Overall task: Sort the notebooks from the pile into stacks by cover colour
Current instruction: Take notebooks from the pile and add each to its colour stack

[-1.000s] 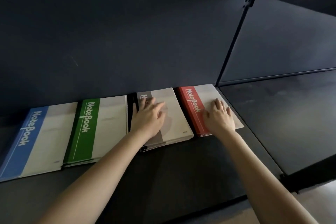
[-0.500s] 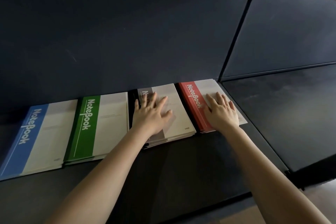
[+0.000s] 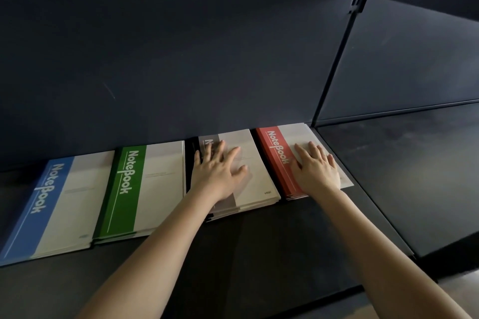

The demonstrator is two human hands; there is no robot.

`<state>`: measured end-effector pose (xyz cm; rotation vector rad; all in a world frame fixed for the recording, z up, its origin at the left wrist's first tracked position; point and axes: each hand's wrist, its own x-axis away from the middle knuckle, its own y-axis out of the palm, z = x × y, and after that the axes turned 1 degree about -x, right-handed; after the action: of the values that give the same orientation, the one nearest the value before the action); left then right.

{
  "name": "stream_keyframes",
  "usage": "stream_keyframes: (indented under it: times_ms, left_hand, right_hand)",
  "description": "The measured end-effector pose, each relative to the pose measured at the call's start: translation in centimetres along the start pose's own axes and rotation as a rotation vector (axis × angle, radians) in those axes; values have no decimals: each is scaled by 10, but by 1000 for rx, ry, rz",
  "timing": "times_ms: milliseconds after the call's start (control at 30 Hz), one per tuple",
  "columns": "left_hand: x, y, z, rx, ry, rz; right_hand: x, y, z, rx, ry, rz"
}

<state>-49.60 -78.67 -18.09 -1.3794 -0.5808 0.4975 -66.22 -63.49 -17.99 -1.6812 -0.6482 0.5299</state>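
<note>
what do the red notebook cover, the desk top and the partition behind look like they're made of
Red notebook: thin card, likely coated; smooth printed colour with a slight sheen.
Desk top: probably dark laminate or painted board; matt with a hazy sheen.
Partition: dark and matt, perhaps fabric-covered or painted board; a pale scratch marks it.

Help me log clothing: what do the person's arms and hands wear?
Nothing worn shows. The left hand and right hand are ungloved, with no ring, watch or bracelet visible. Both forearms are bare to the frame's edge; no sleeve in view.
</note>
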Motion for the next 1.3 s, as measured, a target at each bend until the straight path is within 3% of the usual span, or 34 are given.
stream_keyframes:
  times_ms: [133, 233, 333, 467, 567, 800, 1300]
  left_hand:
    - [-1, -4, -2, 63, 5, -12]
    - [1, -11, -7, 434, -6, 63]
    - [13, -26, -14, 744, 13, 164]
    - [26, -43, -28, 555, 110, 225]
    - [36, -48, -47, 504, 83, 207]
    - [80, -42, -115, 559, -108, 294]
    - [252, -42, -268, 485, -650, 488]
  right_hand:
    - [-4, -9, -2, -1, -3, -52]
    - [-8, -26, -5, 58, 14, -132]
    - [1, -32, -19, 74, -53, -38]
    - [17, -26, -58, -136, -194, 50]
    - [23, -26, -94, -226, -315, 66]
    - [31, -20, -180, -334, -554, 4]
    - [107, 34, -385, -437, -1012, -352]
